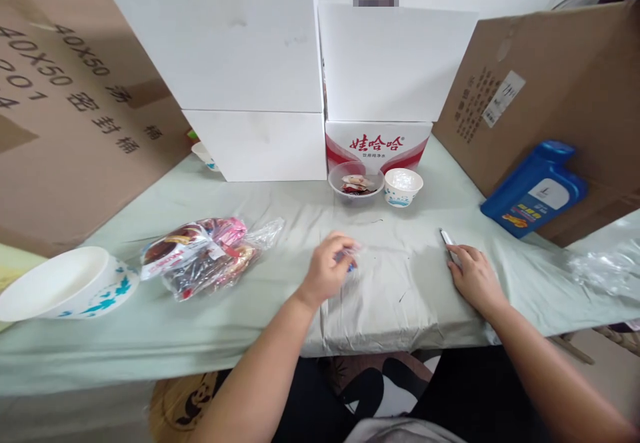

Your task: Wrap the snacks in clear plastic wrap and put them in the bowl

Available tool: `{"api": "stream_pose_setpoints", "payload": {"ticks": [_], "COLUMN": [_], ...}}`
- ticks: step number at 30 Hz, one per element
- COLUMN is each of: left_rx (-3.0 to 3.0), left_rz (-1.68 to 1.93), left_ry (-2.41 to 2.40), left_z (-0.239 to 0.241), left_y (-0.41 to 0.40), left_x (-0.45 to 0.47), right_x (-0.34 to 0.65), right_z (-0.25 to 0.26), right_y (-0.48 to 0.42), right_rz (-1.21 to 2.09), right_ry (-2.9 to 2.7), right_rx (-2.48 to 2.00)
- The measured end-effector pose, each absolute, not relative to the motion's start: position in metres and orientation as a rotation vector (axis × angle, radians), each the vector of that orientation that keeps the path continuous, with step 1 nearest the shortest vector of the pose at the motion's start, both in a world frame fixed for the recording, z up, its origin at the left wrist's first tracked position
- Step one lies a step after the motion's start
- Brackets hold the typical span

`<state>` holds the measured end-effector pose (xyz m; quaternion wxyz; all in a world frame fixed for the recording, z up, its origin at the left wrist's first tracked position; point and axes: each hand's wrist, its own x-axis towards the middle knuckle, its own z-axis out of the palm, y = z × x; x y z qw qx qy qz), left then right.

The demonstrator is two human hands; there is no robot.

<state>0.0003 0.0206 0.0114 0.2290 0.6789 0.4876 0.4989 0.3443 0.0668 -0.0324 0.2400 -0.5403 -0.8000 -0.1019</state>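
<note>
My left hand (329, 266) rests on the pale green table cloth (400, 289) with its fingers closed around a small clear-wrapped item (351, 256) showing a bit of blue. My right hand (474, 276) lies flat on the cloth to the right, its fingertips on a thin silver and white tool (447, 239) whose tip points away from me. A clear plastic bag of wrapped snacks (207, 255) lies to the left of my left hand. Farther back stand a clear bowl with wrappers (355, 181) and a white paper bowl (403, 185).
A large white bowl with blue print (65, 281) sits at the left edge. White boxes (260, 69) and a red and white carton (377, 143) line the back. Brown cartons (75, 109) stand on both sides. A blue plastic jug (535, 189) leans on the right one.
</note>
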Motion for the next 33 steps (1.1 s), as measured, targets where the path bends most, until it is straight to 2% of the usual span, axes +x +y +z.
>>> {"api": "stream_pose_setpoints", "payload": {"ticks": [3, 6, 9, 12, 17, 21, 27, 31, 33], "left_rx": [2.277, 2.451, 2.154, 1.847, 1.697, 1.669, 1.994, 1.969, 1.989], "left_rz": [1.162, 0.984, 0.995, 0.997, 1.022, 1.028, 0.854, 0.944, 1.003], "left_ry": [1.120, 1.363, 1.640, 1.632, 1.615, 1.613, 1.415, 1.499, 1.527], "left_z": [0.013, 0.016, 0.015, 0.010, 0.003, 0.005, 0.016, 0.012, 0.009], "left_y": [0.012, 0.011, 0.015, 0.020, 0.024, 0.022, 0.017, 0.019, 0.019], "left_x": [0.026, 0.024, 0.009, 0.002, 0.004, -0.005, -0.025, -0.011, 0.000], "right_x": [0.339, 0.335, 0.330, 0.311, 0.252, 0.230, 0.288, 0.326, 0.323], "right_z": [-0.035, -0.035, -0.029, -0.016, 0.018, 0.030, 0.014, -0.005, -0.007], "right_y": [0.068, 0.067, 0.066, 0.057, 0.026, 0.012, 0.034, 0.045, 0.041], "right_rz": [-0.310, -0.349, -0.331, -0.184, 0.212, 0.332, 0.208, -0.054, -0.058], "right_ry": [-2.186, -2.198, -2.194, -2.164, -2.248, -2.442, -2.402, -2.301, -2.213], "right_rx": [-1.518, -1.554, -1.545, -1.402, -0.968, -0.824, -1.096, -1.399, -1.395]}}
